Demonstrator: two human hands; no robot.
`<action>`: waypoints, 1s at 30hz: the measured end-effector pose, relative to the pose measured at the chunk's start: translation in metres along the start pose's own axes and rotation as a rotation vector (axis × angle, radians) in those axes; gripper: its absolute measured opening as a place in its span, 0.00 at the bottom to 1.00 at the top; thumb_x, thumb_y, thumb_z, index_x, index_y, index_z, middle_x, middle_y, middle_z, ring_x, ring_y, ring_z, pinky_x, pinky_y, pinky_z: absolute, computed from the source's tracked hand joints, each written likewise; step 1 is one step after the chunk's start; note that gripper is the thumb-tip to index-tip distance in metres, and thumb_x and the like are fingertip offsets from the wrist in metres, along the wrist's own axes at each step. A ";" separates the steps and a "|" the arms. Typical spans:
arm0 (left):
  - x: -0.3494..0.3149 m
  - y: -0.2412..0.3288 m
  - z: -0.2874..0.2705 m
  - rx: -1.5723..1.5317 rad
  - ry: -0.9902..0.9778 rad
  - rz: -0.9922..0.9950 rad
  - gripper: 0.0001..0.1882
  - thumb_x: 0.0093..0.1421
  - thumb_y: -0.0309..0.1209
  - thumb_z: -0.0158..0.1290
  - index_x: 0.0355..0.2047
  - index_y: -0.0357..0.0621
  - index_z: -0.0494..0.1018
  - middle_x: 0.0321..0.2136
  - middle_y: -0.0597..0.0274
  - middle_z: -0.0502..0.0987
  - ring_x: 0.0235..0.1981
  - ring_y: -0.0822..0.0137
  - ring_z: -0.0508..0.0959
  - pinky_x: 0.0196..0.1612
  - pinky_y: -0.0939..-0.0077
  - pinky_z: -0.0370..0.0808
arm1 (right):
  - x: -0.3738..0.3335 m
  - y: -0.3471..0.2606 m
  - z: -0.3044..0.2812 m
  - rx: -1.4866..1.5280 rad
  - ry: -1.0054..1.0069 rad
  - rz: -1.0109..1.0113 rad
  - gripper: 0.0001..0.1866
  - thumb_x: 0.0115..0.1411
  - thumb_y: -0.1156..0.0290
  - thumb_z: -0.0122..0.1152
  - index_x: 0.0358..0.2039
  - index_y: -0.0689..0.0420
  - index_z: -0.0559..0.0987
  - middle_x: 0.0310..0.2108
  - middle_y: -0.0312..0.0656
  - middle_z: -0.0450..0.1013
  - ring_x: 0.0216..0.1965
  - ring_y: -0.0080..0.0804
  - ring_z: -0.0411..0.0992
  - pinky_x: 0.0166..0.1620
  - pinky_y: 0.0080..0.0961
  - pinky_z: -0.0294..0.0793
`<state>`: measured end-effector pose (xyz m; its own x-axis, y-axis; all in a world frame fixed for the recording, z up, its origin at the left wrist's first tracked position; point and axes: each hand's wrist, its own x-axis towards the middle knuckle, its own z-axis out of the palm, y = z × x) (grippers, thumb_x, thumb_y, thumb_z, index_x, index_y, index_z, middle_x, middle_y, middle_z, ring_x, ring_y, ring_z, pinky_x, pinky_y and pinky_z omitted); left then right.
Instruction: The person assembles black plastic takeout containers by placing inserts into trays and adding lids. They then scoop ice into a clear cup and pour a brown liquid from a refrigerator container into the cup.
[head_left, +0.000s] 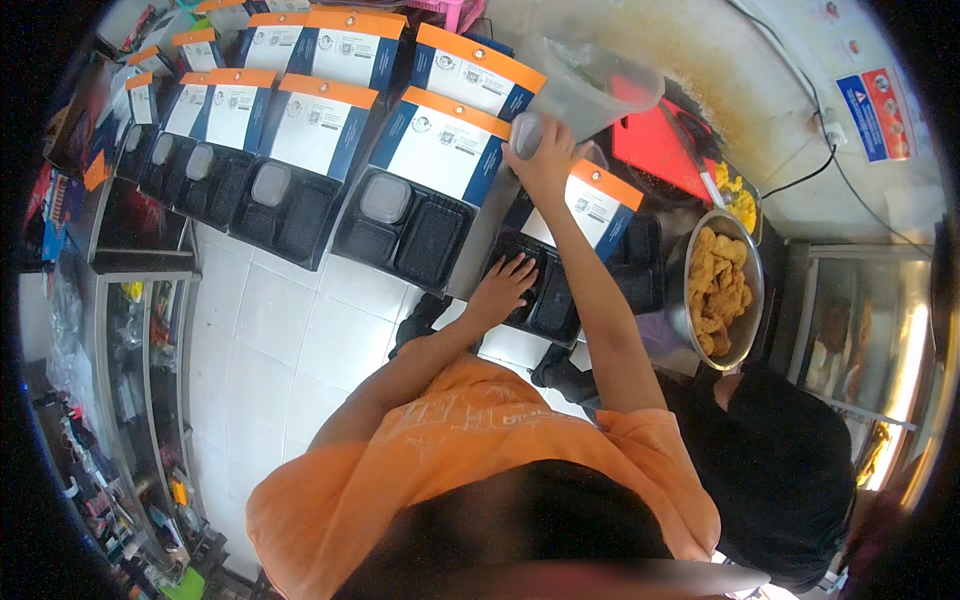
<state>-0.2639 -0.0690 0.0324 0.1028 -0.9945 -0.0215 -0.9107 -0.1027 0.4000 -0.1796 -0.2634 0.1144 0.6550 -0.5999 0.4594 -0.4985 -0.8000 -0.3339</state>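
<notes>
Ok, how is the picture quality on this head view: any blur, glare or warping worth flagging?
Head view: heavy fisheye warping, with a black rim and the rows of black meal trays bending; bright glare on the glass case at right; a smeared, out-of-focus band along the bottom edge; both hands, the left hand and the right hand on the clear plastic container, are fairly sharp.

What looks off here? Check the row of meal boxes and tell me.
Nothing is spilled or broken. The only irregularity: the clear plastic jug in the right hand is tilted on its side over the black meal box that the left hand steadies. The other open boxes sit in an even row.
</notes>
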 end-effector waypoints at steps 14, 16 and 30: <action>0.009 -0.012 0.010 -0.196 0.242 0.019 0.32 0.52 0.40 0.60 0.57 0.45 0.67 0.58 0.60 0.67 0.64 0.59 0.59 0.68 0.56 0.51 | -0.059 -0.083 -0.130 0.342 0.212 -0.044 0.51 0.40 0.54 0.76 0.63 0.55 0.61 0.57 0.52 0.60 0.60 0.49 0.56 0.62 0.51 0.46; 0.009 -0.012 0.009 -0.171 0.194 0.028 0.32 0.52 0.40 0.60 0.57 0.45 0.67 0.58 0.60 0.66 0.64 0.58 0.59 0.68 0.57 0.51 | -0.067 -0.079 -0.146 0.356 0.147 -0.003 0.50 0.41 0.55 0.75 0.63 0.54 0.61 0.56 0.53 0.59 0.59 0.50 0.56 0.61 0.48 0.48; -0.022 -0.003 -0.011 -0.001 0.379 0.014 0.12 0.49 0.25 0.52 0.35 0.36 0.76 0.34 0.56 0.73 0.40 0.59 0.70 0.46 0.66 0.67 | -0.169 -0.012 -0.054 0.030 -0.211 0.400 0.49 0.45 0.41 0.69 0.60 0.58 0.64 0.53 0.56 0.64 0.55 0.53 0.61 0.55 0.49 0.55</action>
<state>-0.2590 -0.0465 0.0422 0.2311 -0.9173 0.3244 -0.9127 -0.0889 0.3989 -0.3149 -0.1516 0.0847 0.5173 -0.8484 0.1121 -0.7213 -0.5028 -0.4764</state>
